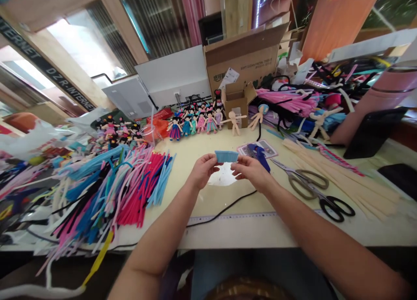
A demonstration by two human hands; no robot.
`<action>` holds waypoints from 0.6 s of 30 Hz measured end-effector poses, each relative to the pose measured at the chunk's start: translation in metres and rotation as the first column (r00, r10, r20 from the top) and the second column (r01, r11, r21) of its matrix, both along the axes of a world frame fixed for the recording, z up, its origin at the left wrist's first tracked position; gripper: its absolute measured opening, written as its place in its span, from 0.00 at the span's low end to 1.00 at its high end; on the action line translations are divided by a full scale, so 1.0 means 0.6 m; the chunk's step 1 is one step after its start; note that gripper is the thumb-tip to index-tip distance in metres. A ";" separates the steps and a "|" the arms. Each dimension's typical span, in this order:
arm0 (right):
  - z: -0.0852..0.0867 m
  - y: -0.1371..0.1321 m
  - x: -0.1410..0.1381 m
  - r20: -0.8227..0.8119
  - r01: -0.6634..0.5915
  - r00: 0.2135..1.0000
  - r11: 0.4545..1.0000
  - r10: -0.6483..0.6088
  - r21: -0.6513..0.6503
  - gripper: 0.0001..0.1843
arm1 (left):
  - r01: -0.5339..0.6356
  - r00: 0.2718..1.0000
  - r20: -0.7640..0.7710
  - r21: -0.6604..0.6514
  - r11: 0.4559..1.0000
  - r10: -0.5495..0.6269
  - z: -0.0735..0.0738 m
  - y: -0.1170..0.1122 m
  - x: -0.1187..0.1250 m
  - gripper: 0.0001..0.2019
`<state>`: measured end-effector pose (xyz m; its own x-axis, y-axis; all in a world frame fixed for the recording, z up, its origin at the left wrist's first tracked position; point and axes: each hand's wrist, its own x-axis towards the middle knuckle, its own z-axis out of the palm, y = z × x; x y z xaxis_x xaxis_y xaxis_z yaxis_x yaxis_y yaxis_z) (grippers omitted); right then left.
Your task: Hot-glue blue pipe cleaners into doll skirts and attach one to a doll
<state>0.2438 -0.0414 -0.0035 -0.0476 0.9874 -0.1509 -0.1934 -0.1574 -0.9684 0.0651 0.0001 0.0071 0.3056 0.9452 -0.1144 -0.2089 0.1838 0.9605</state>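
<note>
- The blue pleated strip [227,156] is held in the air just above the counter [208,230], at the centre of the frame, level between the two hands.
- The left hand [203,169] has its fingers closed on the strip's left end, and the right hand [250,172] has its fingers closed on the right end. Both grips are pinches of thumb against fingertips.
- The step in hand looks like squaring or shaping the strip. It should go best with a light pinch at the very ends, so the pleats are not crushed, and with both ends kept at the same height so the folds stay even.
- Keeping the piece over the bare patch of counter, away from the black cable [224,209], should stop it from snagging.
- Counts:
  - There is one strip in the hands.
  - One blue glue gun [260,154] lies just right of the right hand.
  - There appear to be two pairs of scissors [321,196], overlapping at centre right.
  - Three bare beige figures [233,117] stand near two cardboard boxes [244,59] at the upper centre.
  - One pink bottle [374,102] lies at the right.
- The row of dressed dolls [195,123] at the upper centre is too crowded to count.
- The same is true of the heap of pipe cleaners [114,187] on the left and the beige stems [342,178] on the right.
</note>
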 end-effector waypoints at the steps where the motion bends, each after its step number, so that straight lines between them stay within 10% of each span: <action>1: 0.002 0.008 -0.008 -0.067 0.004 0.998 1.000 -0.003 0.007 0.19 | 0.009 1.000 0.004 0.005 1.000 -0.009 0.004 0.000 0.001 0.18; 18: -0.001 0.057 -0.018 -0.184 0.113 0.978 0.989 -0.094 0.094 0.16 | -0.097 0.988 -0.116 0.017 0.995 0.098 -0.009 0.060 -0.005 0.23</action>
